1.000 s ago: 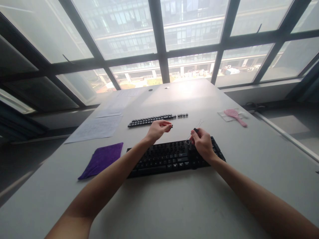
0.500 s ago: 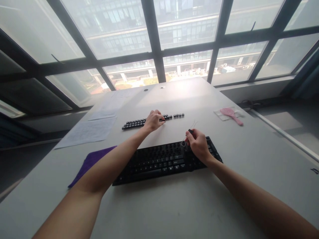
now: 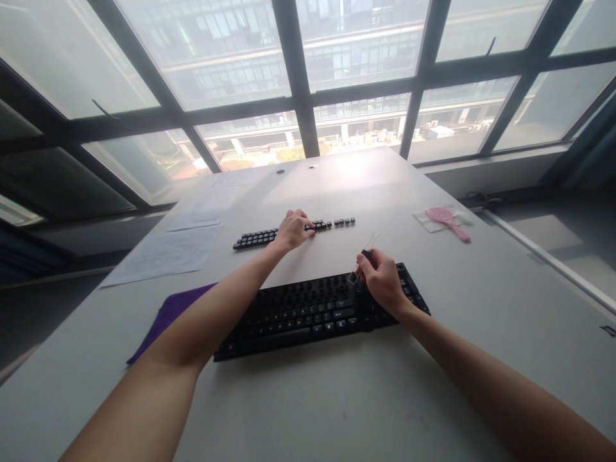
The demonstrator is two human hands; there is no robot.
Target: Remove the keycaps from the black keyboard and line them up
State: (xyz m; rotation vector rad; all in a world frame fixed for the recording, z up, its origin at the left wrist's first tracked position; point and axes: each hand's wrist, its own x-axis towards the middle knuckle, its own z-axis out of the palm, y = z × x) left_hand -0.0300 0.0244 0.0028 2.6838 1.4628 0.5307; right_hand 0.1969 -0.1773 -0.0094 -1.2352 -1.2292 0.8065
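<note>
the left hand (image 3: 293,230) is at the keycaps (image 3: 255,239), its fingers' hold unclear. the right hand (image 3: 380,276) grips a wire puller (image 3: 366,254) above the keyboard (image 3: 298,317).

The scene is backlit by hazy, washed-out windows (image 3: 363,51). Glare is cast across the far end of the tabletop (image 3: 308,398); the near side is left dimmer. Edges are visibly stretched.

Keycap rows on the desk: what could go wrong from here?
The left hand is right at the closely packed keycap rows, so a stray brush might knock neighbouring caps out of line. The wire tool in the right hand has a loop over the keyboard and could snag or scratch it if lowered.
</note>
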